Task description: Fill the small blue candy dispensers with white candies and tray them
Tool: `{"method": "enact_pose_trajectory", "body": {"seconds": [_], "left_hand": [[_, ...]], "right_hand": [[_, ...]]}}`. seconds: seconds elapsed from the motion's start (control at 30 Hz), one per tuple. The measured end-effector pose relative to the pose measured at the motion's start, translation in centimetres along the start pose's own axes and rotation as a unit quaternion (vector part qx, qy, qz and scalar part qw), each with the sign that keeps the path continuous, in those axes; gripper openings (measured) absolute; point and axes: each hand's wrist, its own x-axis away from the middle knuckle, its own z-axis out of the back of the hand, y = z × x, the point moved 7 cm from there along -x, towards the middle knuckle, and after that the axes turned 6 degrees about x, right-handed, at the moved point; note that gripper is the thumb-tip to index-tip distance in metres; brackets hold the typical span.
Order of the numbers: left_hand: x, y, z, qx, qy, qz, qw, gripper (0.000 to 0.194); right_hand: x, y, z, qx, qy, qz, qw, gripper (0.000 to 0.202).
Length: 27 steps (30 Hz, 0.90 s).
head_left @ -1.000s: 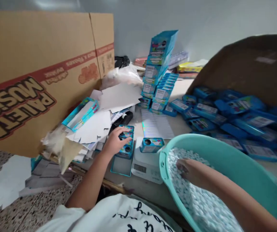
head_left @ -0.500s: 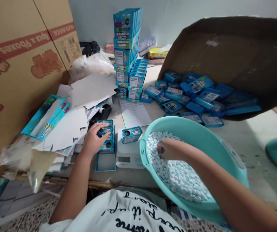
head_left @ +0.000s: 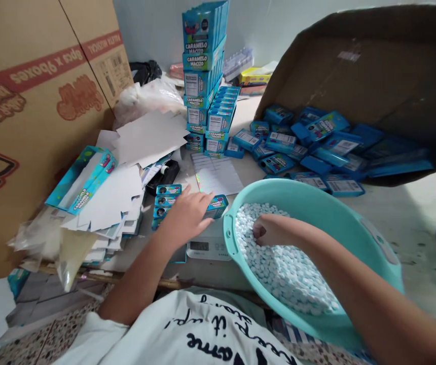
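My left hand (head_left: 188,215) is open, fingers spread over the left side of a small kitchen scale (head_left: 210,250). Its fingertips are close to a small blue candy box (head_left: 218,204) on the scale; I cannot tell if they touch it. Left of that hand, a row of small blue boxes (head_left: 164,201) with round dark openings stands in a tray that the hand and forearm mostly hide. My right hand (head_left: 273,229) is closed, fingers curled down into small white candies (head_left: 297,276) in a turquoise tub (head_left: 355,215). What its fingers hold is hidden.
A tall stack of filled blue display boxes (head_left: 198,76) stands at the back. Loose blue boxes (head_left: 282,142) spill from a tipped carton (head_left: 335,56). On the left are flat cardboard sheets (head_left: 151,137), an open blue display tray (head_left: 81,180) and a large carton (head_left: 39,116). A lined paper (head_left: 218,175) lies behind the scale.
My left hand has left the row of small boxes and moved right, to the box on the scale. My right hand stays in the candies. The whole view has shifted slightly.
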Motion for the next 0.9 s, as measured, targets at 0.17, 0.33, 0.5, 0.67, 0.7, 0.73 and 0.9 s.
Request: {"method": "enact_pose_trajectory", "body": {"seconds": [0.17,0.33,0.5,0.67,0.7,0.73,0.9], "left_hand": [[0.1,0.0,0.2,0.024,0.049,-0.009,0.998,0.045],[4.4,0.3,5.6,0.087,0.193,0.003,0.977,0.038],[10.9,-1.9,9.3,0.114,0.340,0.091,0.929,0.037],[17.5,-4.7,11.8,0.060,0.498,0.123,0.857,0.039],[18.5,-4.9,12.1,0.050,0.518,0.115,0.846,0.038],[19.2,-5.1,12.4,0.045,0.533,0.108,0.838,0.035],[20.5,-5.0,13.0,0.009,0.551,0.068,0.832,0.024]], "right_hand": [[-0.5,0.4,-0.2,0.001,0.017,0.014,1.000,0.014],[0.2,-0.2,0.3,0.014,0.023,0.013,1.000,0.014],[1.9,-1.2,1.5,0.044,0.043,-0.008,0.998,0.013],[4.9,-4.0,5.0,0.119,0.166,-0.035,0.978,0.023],[5.5,-5.7,5.7,0.137,0.208,-0.001,0.968,0.026],[6.0,-7.8,6.2,0.156,0.244,0.048,0.956,0.027],[5.4,-18.2,4.5,0.226,0.270,0.245,0.903,0.027]]}}
